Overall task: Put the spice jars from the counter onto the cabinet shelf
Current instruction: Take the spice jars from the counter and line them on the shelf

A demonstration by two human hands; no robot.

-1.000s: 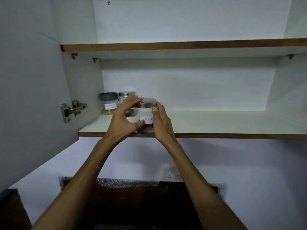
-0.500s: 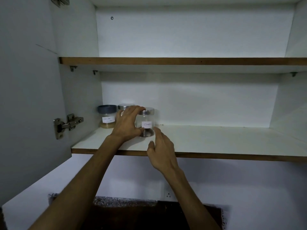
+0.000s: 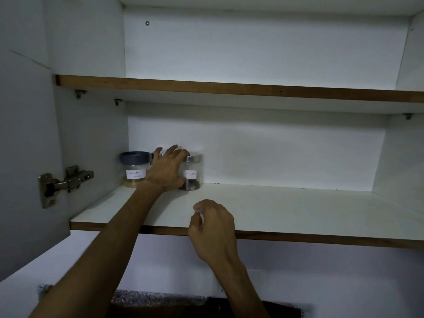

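Observation:
A clear cloves jar (image 3: 193, 172) with a metal lid and a white label stands upright at the back left of the lower cabinet shelf (image 3: 286, 210). My left hand (image 3: 166, 171) is wrapped around its left side, fingers over the lid. Left of it stands a jar with a dark grey lid (image 3: 134, 168) and tan powder. A third jar with a metal lid (image 3: 153, 155) is mostly hidden behind my left hand. My right hand (image 3: 212, 228) hovers at the shelf's front edge, fingers loosely curled and holding nothing.
The open cabinet door (image 3: 25, 134) with its metal hinge (image 3: 65, 180) stands at the left. An upper shelf (image 3: 229, 88) runs above. The lower shelf stretches bare to the right of the jars. A dark speckled counter (image 3: 160, 304) lies below.
The cloves jar went from the shelf's front edge to the back beside the other jars. My right hand let go of it and drew back to the front edge.

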